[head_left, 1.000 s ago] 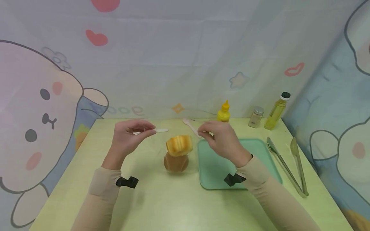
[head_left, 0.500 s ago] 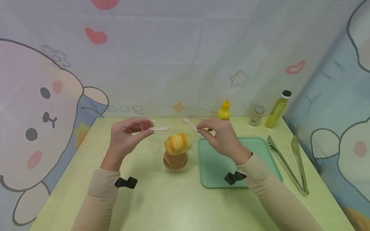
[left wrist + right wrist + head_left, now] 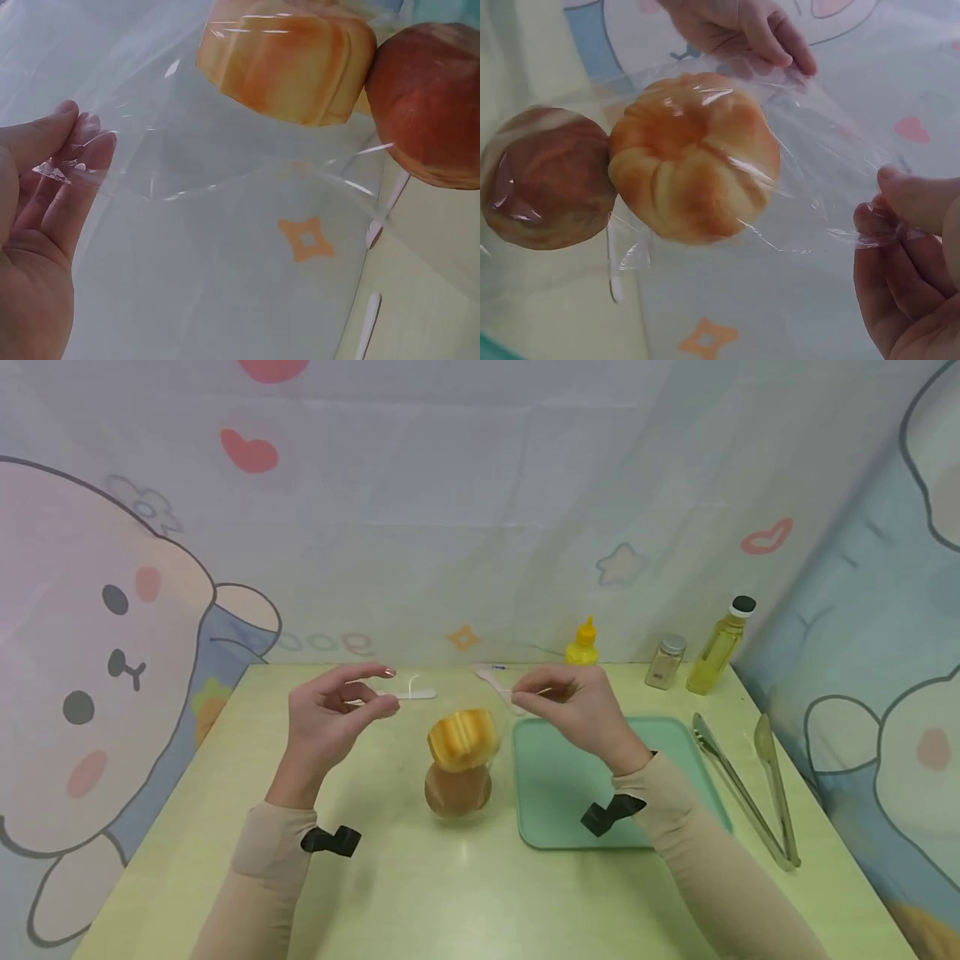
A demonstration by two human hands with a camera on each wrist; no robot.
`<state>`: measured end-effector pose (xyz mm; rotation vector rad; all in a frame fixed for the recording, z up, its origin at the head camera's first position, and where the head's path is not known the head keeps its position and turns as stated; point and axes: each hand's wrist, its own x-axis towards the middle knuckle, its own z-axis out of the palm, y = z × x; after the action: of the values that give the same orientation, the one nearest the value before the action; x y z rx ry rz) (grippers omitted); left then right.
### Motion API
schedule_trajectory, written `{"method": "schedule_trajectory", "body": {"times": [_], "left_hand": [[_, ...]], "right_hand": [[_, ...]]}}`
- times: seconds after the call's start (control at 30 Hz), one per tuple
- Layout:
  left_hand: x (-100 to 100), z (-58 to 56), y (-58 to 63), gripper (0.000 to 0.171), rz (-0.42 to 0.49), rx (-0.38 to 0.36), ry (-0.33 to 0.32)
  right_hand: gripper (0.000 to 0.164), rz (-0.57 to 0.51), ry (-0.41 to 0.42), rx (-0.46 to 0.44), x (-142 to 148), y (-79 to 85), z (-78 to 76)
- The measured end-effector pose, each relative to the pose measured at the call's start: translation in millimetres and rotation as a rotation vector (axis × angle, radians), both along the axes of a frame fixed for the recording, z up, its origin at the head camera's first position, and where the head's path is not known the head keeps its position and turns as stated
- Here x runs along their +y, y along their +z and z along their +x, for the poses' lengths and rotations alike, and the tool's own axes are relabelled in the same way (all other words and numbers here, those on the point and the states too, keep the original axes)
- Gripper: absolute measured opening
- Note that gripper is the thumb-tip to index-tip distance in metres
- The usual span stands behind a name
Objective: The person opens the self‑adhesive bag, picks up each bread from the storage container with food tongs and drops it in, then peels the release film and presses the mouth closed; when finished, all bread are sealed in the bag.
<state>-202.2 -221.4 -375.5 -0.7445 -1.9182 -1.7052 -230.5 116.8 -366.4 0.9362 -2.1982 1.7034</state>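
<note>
A clear plastic bag (image 3: 157, 161) hangs above the table between my two hands. Inside it lie a golden, ridged bread roll (image 3: 463, 739) and, below that, a round brown bun (image 3: 457, 791). At the bag's upper left edge, my left hand (image 3: 330, 714) holds the film between thumb and fingers, its index finger raised apart from the thumb. My right hand (image 3: 573, 714) pinches the opposite edge, where the film bunches at the fingertips in the right wrist view. The bag's outline is hard to see from the head view.
Behind the hands lie a white utensil (image 3: 420, 694) and a pale fork (image 3: 493, 681). A green tray (image 3: 555, 827) sits under my right forearm, with metal tongs (image 3: 750, 802) beside it. A yellow squeeze bottle (image 3: 582, 647), spice jar (image 3: 666, 662) and oil bottle (image 3: 720, 647) stand at the back.
My left index finger has lifted away from the thumb, widening the gap. The bag with the bread has swayed slightly and hangs a little lower. My right hand has barely moved.
</note>
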Motion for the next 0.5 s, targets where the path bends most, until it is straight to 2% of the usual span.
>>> {"method": "schedule_trajectory", "body": {"times": [0.17, 0.27, 0.4, 0.5], "left_hand": [[0, 1.2, -3.0, 0.039, 0.065, -0.059, -0.04], [1, 2.5, -5.9, 0.039, 0.093, -0.09, -0.042], [1, 3.0, -10.2, 0.041, 0.115, -0.117, -0.035], [1, 3.7, -13.3, 0.042, 0.134, -0.135, -0.024]], "right_hand": [[0.049, -0.143, 0.013, -0.205, -3, -2.5, -0.7], [0.059, -0.196, 0.04, -0.308, -4, -4.5, -2.1], [0.041, -0.258, 0.033, -0.401, -8, -10.3, -4.0], [0.025, -0.304, 0.048, -0.414, -12, -16.2, -4.1]]}}
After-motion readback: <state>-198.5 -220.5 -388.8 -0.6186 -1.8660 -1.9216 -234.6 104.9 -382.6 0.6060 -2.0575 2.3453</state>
